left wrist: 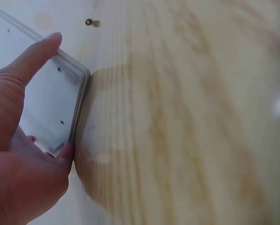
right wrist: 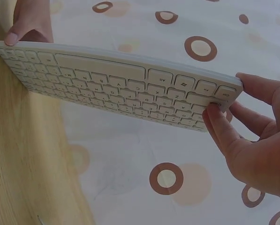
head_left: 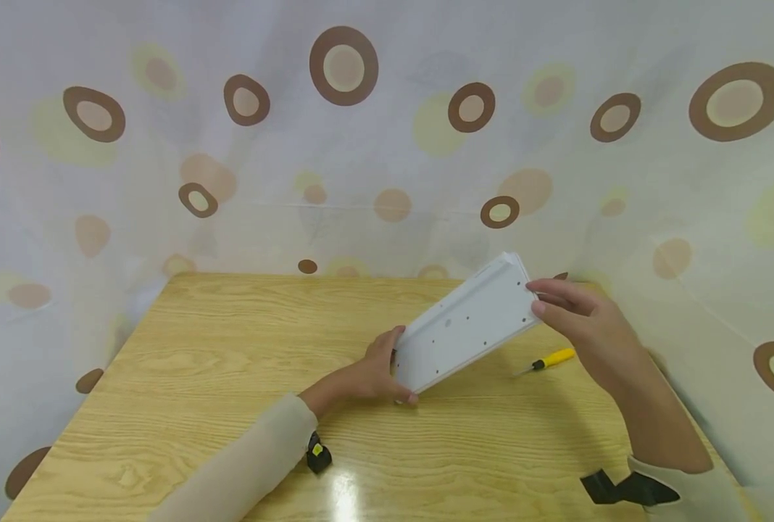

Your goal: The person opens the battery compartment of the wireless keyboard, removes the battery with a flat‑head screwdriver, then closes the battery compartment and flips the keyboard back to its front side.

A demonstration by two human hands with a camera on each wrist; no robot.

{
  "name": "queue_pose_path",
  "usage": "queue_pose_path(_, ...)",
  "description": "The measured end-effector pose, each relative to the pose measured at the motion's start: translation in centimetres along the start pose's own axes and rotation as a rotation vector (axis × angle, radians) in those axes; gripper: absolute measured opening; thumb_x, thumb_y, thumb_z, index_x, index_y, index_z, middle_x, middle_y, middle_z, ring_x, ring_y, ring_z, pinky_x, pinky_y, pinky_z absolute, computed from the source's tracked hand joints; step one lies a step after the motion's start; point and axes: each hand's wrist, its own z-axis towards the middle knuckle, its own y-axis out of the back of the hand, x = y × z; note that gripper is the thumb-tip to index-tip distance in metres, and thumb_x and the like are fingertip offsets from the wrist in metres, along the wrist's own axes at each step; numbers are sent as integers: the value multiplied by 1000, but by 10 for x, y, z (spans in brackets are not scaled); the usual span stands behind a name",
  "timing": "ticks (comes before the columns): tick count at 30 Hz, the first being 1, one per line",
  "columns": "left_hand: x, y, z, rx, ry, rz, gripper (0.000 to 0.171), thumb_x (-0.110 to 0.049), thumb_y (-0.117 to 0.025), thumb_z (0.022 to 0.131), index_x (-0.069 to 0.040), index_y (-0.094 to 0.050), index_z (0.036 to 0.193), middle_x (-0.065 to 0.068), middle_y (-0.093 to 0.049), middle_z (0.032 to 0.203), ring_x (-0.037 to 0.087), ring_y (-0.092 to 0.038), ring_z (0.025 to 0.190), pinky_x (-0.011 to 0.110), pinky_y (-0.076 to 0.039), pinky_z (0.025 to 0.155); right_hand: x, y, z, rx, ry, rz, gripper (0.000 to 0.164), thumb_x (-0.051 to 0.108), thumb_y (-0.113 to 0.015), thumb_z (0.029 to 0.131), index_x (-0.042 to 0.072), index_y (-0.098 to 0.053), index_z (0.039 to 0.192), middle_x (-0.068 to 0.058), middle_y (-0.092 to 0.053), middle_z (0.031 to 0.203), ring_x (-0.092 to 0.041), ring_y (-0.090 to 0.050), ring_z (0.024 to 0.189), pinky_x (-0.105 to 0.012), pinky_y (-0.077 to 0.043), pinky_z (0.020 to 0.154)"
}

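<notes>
Both hands hold a white keyboard tilted over the table, its right end raised higher than its left. In the head view its underside with several small screw holes faces up; the keys show in the right wrist view. My left hand grips the lower end, thumb along one edge and fingers round the other. At the raised end my right hand pinches the corner between thumb and fingers. A screwdriver with a yellow and black handle lies on the table beneath the right hand.
The wooden table spreads under both arms. Behind it and at its sides hangs a pale cloth printed with brown rings. A small screw appears near the keyboard in the left wrist view. Black straps circle the sleeves.
</notes>
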Motion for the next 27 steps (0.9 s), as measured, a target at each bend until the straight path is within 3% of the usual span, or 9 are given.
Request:
queue_pose_path(6,-1,2,-2,-29,-6,82,130,-44,-91,68,-20,-6,163,11,-15,164,31,-24,143,51,-33,113,-12,9,-5,4,-9,57,38,14,-58,103,5,-56,140,4,-58,131,-8,-59,113,-14,-44,95)
queue_pose_path(12,-3,10,-5,-37,13,80,132,-44,-93,66,-22,-6,163,12,-8,163,33,-33,138,50,-38,111,-33,23,-11,-10,-56,53,37,13,-59,102,3,-57,138,6,-67,120,-9,-63,104,-17,-49,90)
queue_pose_path(16,-3,22,-10,-47,16,88,133,-38,-94,67,-16,-3,163,15,-2,162,36,-35,136,49,-38,112,-47,25,-13,-31,-120,-4,44,18,-64,100,3,-56,140,7,-70,114,-9,-68,99,-18,-52,87)
queue_pose_path(21,3,33,-17,-56,41,95,135,-34,-95,68,-8,-1,162,17,0,162,36,-29,141,51,-34,115,-63,20,-16,-18,-201,-125,54,30,-67,98,5,-54,144,9,-70,114,-5,-65,104,-16,-49,88)
queue_pose_path(27,14,43,-26,-68,71,111,136,-34,-96,65,-7,-3,162,17,1,163,37,-27,143,52,-32,116,-81,5,-13,0,-223,-185,57,35,-68,98,5,-54,144,-4,-67,126,-7,-64,107,-19,-47,91)
